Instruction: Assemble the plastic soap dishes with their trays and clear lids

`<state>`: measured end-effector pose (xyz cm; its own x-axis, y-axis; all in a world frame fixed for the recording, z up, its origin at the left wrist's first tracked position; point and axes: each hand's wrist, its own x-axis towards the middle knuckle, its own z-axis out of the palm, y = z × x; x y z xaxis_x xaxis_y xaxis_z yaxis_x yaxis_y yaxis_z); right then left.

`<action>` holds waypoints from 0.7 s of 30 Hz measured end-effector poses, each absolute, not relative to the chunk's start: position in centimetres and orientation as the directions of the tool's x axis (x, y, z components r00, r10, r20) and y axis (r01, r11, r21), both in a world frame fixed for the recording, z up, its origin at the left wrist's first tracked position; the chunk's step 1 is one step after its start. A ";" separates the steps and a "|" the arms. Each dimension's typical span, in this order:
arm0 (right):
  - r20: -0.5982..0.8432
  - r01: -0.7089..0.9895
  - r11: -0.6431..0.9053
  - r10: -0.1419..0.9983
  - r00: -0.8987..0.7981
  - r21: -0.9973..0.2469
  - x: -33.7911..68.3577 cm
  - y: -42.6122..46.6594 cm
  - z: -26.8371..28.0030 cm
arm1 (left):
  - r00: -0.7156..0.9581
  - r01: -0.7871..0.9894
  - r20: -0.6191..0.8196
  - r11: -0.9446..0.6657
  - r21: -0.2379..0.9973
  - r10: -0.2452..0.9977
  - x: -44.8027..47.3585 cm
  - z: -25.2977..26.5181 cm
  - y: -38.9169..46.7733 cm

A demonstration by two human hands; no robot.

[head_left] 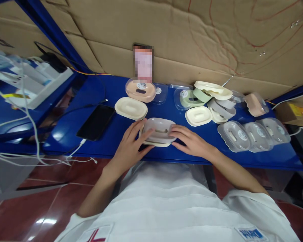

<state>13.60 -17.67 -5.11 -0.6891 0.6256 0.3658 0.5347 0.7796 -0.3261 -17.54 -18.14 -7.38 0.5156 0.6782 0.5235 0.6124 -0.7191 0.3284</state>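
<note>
Fingers (134,129) of L hand (127,148) bent round L end of grey cover (158,125), index over top, thumb at near edge. R hand (189,142): fingers curled on R end, thumb lower. Both look to be gripping. Grey cover sits on cream base (161,145), near front edge of blue bench (166,153); base rim shows on near side, can't tell if fully seated.

L to R:
- Far L: cardboard panel (5,20), bold black print, cut off, n/legible.
- Dark phone (96,122), screen blank, no brand seen.
- Cream tray (131,108), loose, uncovered: prob. to do.
- Peach box (141,94): looks done, clear cover w/ round label (141,85), text too small.
- Upright phone (143,62) behind it, screen pixelated, unreadable.
- Unit in hands: approx. half done, est.
- Green band (202,95), second cream tray (199,116), grey band (221,108): loose cluster, prob. left to do.
- R: three grey boxes (253,136), clear covers, round labels (n/legible): look done.
- Shirt: L badge (97,234) w/ red mark; R blue tag (249,233), lettering upside down, unsure.
</note>
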 end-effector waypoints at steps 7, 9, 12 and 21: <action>0.343 0.543 0.836 0.535 -0.772 -0.081 12.9 -17.8 -6.0 | 0.539 0.617 0.513 -0.728 0.299 0.668 -18.1 -8.0 -17.7; 0.370 0.608 0.790 0.590 -0.718 -0.078 13.7 -16.7 -5.5 | 0.526 0.619 0.523 -0.723 0.306 0.671 -18.0 -8.0 -17.7; 0.416 0.849 0.523 0.789 -0.452 -0.069 14.7 -14.0 -4.1 | 0.524 0.616 0.536 -0.729 0.297 0.662 -17.6 -8.0 -17.7; 0.326 0.841 0.540 0.804 -0.498 -0.045 12.7 -11.7 -2.8 | 0.560 0.658 0.486 -0.717 0.231 0.671 -16.9 -7.9 -17.9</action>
<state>12.68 -11.69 -2.76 -0.4982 0.8036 0.3256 0.8407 0.5396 -0.0453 -16.86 -17.88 -7.87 0.5603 0.6705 0.4862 0.6579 -0.7169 0.2306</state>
